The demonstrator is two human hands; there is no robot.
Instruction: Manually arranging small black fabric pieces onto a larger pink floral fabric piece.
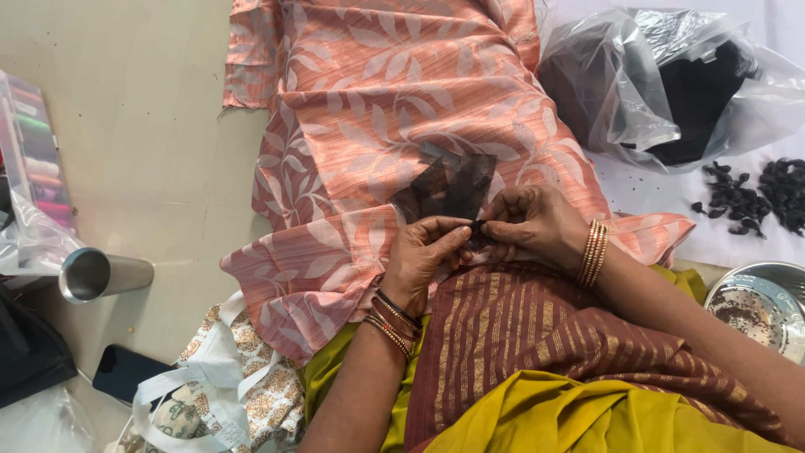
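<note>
Both hands meet at the near edge of a piece of black net (pixel 449 186), each grip narrow and pinched on that edge: the left hand (pixel 423 256) holds it between thumb and forefinger, and the right hand (pixel 530 222) closes its fingertips on the same spot from the other side. Holding the net from two sides keeps the thin mesh taut and steady at the point being worked; whether a needle or thread lies between the fingers cannot be told. The rest of the net fans away from the hands and lies flat on a peach cloth with a pale leaf pattern (pixel 377 92), which is draped over the person's lap and gives a light background against which the dark mesh shows clearly. Bangles (pixel 594 252) sit on both wrists. To the right, within reach, a clear plastic bag holding dark material (pixel 671 84) rests beside a scatter of small black pieces (pixel 750 197), and a steel bowl (pixel 759 306) stands near the right forearm. To the left, on the floor, lie a steel tumbler (pixel 101 274), a dark phone (pixel 126 373) and a box of coloured thread (pixel 38 159).
</note>
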